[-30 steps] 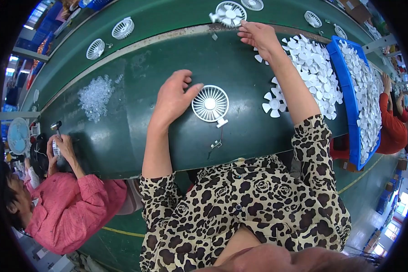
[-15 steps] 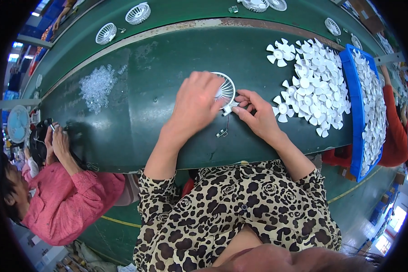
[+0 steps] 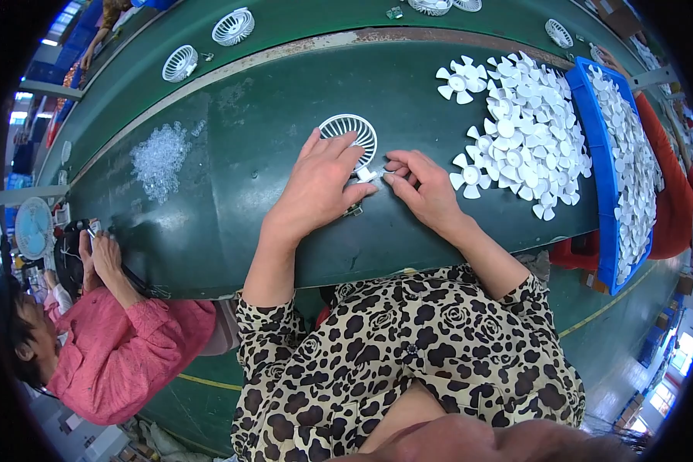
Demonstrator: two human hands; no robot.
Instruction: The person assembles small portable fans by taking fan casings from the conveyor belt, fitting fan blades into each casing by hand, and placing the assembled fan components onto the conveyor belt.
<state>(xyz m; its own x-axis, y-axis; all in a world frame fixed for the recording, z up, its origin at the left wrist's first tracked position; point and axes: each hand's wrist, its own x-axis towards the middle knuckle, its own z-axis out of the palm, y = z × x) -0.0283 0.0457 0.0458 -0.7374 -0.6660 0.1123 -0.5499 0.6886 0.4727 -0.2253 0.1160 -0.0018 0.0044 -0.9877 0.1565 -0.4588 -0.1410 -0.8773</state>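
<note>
On the green bench in front of me lies a round white fan housing (image 3: 353,125) with a ribbed grille and a short neck. My left hand (image 3: 316,181) lies over its left side, gripping it with the thumb by the neck. Under that thumb a small circuit board (image 3: 353,209) pokes out. My right hand (image 3: 423,189) is just right of the neck, thumb and fingertips pinched together. Whatever they hold is too small to make out.
White fan blades (image 3: 523,131) are heaped at the right, beside a blue tray (image 3: 599,169) full of more. Small clear pieces (image 3: 159,162) lie piled at the left. Across a raised strip, more housings (image 3: 233,27) sit on a green belt. A co-worker in pink (image 3: 131,346) works at the left.
The fan housing has shifted left with my left hand, whose thumb now reaches the neck. My right fingertips have come away from the housing's side and sit just right of the neck.
</note>
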